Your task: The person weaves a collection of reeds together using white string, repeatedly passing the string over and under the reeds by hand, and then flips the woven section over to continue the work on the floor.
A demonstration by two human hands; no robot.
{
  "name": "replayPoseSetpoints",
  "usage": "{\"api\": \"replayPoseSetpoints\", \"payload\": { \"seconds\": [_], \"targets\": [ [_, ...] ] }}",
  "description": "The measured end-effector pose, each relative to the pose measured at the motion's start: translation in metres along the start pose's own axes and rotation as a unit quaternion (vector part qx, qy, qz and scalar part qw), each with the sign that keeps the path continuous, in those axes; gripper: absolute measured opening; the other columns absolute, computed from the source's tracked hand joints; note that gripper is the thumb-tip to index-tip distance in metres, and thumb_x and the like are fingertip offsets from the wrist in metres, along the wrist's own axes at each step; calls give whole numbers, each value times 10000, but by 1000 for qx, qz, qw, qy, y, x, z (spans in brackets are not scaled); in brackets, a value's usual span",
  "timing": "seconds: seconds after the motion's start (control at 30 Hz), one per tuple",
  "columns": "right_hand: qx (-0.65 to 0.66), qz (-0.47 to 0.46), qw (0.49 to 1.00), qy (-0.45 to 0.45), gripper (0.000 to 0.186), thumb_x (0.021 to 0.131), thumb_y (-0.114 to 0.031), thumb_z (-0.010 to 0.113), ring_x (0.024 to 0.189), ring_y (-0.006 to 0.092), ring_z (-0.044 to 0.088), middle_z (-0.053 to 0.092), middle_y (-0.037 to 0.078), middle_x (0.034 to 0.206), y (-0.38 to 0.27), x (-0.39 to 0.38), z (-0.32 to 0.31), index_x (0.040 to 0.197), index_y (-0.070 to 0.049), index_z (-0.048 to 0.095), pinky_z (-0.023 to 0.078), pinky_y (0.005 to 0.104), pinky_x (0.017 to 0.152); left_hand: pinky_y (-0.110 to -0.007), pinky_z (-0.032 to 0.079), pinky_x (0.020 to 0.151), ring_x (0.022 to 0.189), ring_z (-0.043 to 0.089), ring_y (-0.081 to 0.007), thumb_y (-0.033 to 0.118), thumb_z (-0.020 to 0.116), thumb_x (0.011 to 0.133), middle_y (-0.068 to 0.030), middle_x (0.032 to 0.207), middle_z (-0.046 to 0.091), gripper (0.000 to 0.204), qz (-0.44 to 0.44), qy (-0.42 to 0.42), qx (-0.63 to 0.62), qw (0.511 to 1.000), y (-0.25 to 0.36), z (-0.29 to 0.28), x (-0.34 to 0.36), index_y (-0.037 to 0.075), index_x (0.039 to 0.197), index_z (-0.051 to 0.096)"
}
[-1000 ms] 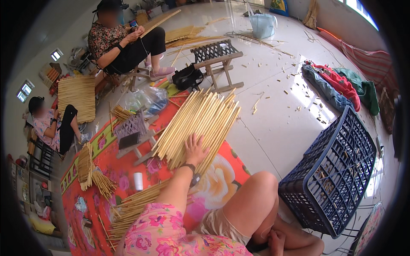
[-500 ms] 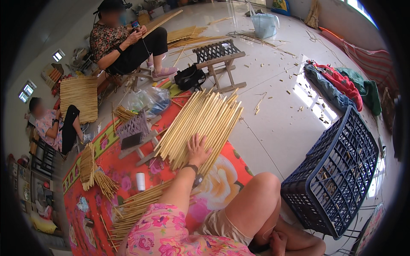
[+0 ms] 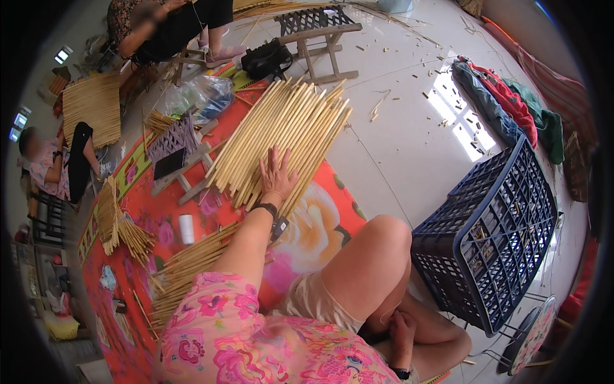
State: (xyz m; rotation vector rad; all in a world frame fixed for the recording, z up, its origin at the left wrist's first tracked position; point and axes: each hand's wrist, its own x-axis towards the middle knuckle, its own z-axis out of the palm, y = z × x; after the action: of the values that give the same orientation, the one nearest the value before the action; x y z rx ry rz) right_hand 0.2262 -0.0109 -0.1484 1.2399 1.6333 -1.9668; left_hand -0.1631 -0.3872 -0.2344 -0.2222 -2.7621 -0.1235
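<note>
We see the left hand (image 3: 277, 174) stretched forward, its grip spread apart, fingers flat on the near end of a pile of pale bamboo sticks (image 3: 281, 131). The pile lies on the red floral mat (image 3: 320, 221), toward the mat's far edge by the white floor. Right hand (image 3: 403, 329) rests low against the folded leg, fingers curled loosely, holding nothing. A dark blue plastic crate (image 3: 492, 230) stands tilted just beside the knee.

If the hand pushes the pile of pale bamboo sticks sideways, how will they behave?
The bamboo sticks look straight and stiff, so they probably will not bend. They lie loose and roughly parallel, so some would likely roll or fan out. The left hand lies flat on them, which may steady a few.
</note>
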Motion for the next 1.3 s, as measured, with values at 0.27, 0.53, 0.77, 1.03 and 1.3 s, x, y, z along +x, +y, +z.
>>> {"api": "replayPoseSetpoints", "payload": {
  "seconds": [0.27,0.53,0.77,1.03,1.3],
  "targets": [
    [5,9,1000,-3,262,917,-239,593,404,44,361,452,-46,532,-2,-1,0,707,-81,588,229,201,383,-580,98,1120,1426,134,-357,438,533,853,-145,1544,176,696,-16,-110,8,994,-2,-5,9,187,1461,307],
    [3,13,1000,-1,265,930,-216,573,411,46,367,438,-47,525,-8,-2,3,706,-74,577,241,197,392,-574,167,1107,1398,191,-373,289,570,868,-184,1471,276,534,153,-150,-88,973,13,-74,-54,103,1350,434],
    [-6,-18,1000,6,301,923,-238,592,376,40,337,429,-43,492,0,2,-2,676,-68,576,203,204,361,-547,216,1102,1372,272,-330,202,581,850,-158,1444,322,492,116,-208,-147,960,17,-92,-115,103,1316,458],
    [-4,-18,1000,20,274,921,-220,581,401,36,344,425,-66,514,-5,-3,5,677,-95,572,220,199,383,-530,278,1076,1344,310,-342,197,566,864,-166,1434,348,485,-23,-128,-211,969,-25,-60,-56,88,1322,449],
    [15,-15,1000,15,273,920,-210,581,400,35,347,428,-64,517,-8,-4,5,672,-96,572,219,195,385,-562,58,1136,1446,61,-324,392,398,964,-121,1565,124,585,-178,-150,113,966,-105,-42,-10,220,1496,226]
  ]
}}
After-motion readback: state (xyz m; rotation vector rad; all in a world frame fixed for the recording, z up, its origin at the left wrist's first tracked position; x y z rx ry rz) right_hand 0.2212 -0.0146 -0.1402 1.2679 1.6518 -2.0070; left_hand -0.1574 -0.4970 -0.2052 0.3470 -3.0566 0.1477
